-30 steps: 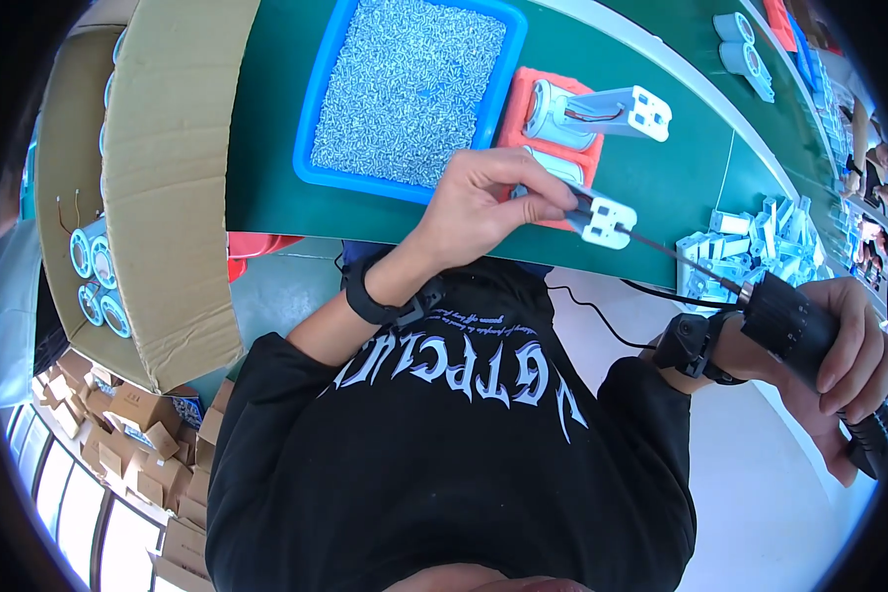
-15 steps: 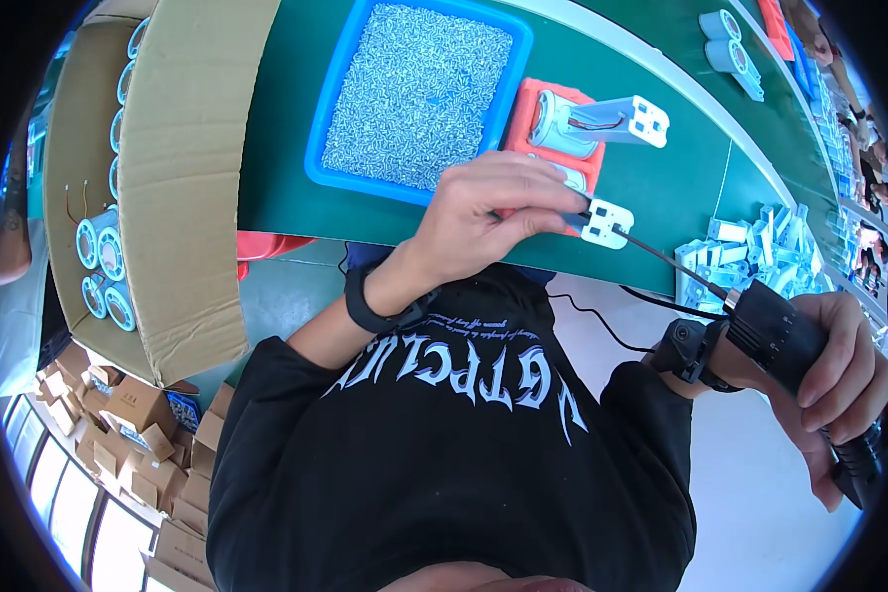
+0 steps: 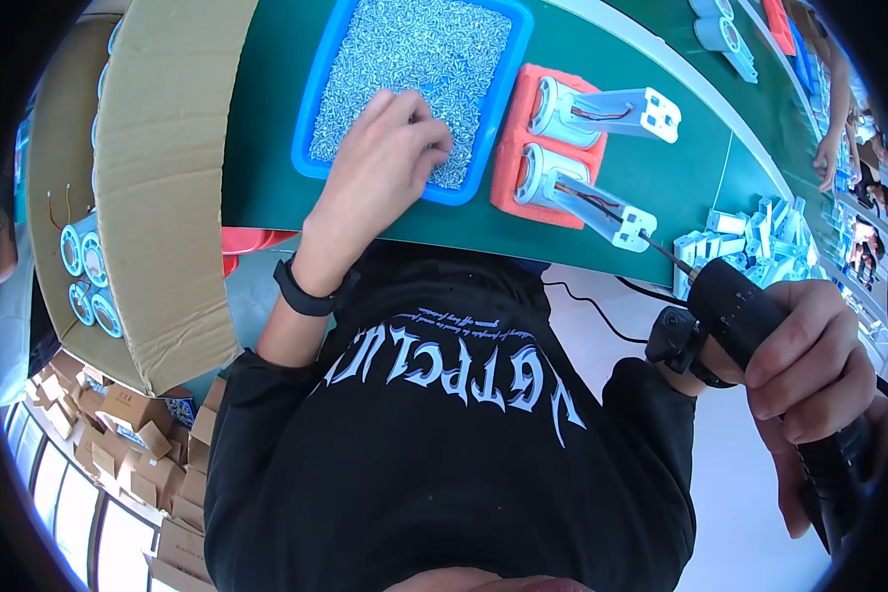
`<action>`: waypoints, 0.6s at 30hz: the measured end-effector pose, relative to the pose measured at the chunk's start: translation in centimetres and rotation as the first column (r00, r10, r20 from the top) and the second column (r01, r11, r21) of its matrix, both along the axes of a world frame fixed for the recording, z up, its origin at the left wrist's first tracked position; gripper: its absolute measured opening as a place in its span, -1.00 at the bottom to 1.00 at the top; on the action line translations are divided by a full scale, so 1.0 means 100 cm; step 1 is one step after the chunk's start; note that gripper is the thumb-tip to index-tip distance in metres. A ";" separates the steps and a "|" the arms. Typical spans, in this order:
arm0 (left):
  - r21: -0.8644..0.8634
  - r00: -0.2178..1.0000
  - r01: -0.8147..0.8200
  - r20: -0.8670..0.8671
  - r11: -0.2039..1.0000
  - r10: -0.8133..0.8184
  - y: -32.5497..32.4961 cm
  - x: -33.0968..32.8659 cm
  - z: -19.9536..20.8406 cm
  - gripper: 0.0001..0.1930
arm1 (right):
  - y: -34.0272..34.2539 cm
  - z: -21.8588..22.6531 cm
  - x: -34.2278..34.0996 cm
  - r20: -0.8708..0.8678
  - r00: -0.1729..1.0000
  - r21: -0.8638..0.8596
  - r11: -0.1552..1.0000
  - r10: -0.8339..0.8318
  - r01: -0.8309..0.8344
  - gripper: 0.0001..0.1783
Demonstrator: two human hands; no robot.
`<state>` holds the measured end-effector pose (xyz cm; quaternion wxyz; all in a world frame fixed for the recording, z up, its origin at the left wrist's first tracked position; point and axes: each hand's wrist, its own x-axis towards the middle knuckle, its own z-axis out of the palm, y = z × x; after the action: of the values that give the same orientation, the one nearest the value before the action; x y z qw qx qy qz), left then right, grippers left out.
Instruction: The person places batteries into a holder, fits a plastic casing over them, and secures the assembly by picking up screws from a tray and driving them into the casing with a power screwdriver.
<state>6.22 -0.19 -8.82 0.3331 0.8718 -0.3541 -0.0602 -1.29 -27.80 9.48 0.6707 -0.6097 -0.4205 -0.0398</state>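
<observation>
My left hand [image 3: 380, 163] is in the blue tray [image 3: 307, 118], its fingers curled together against the small silver screws [image 3: 424, 39]; whether it grips one is hidden. In my right hand [image 3: 809, 365] is a black electric screwdriver [image 3: 735, 306], tilted, its long thin bit [image 3: 669, 256] reaching the slotted end of the nearer white housing [image 3: 612, 215]. That housing and a second white housing [image 3: 617, 113] sit with their round ends in an orange-red holder [image 3: 506, 173]. Brown and red wires run inside both.
A cardboard box [image 3: 173, 168] on the left holds several round white parts with wires [image 3: 87, 247]. A pile of white plastic pieces [image 3: 760, 242] lies at the table's right. More white cylinders [image 3: 717, 35] stand farther back, near another person's arm [image 3: 834, 128].
My left hand has let go of the nearer housing and moved left into the screw tray. The screwdriver has shifted slightly left and down, its bit still at the housing end.
</observation>
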 end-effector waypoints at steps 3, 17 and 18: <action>-0.058 1.000 -0.011 -0.015 0.998 0.010 0.001 0.004 -0.002 -0.92 | 0.001 -0.001 0.003 -0.019 1.000 -0.013 1.000 0.010 -0.010 -0.61; -0.032 0.996 0.023 0.090 0.999 -0.020 -0.006 0.002 -0.003 -0.92 | 0.000 -0.005 0.012 -0.054 0.997 -0.041 0.997 0.057 -0.059 -0.61; -0.017 0.997 0.031 0.076 0.999 -0.030 -0.005 0.001 -0.003 -0.92 | 0.002 -0.004 0.012 -0.078 0.996 -0.039 0.999 0.036 -0.039 -0.61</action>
<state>6.29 -0.70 -9.16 0.3262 0.8650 -0.3802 -0.0290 -0.05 -27.57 9.03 0.6747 -0.6161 -0.4063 0.0047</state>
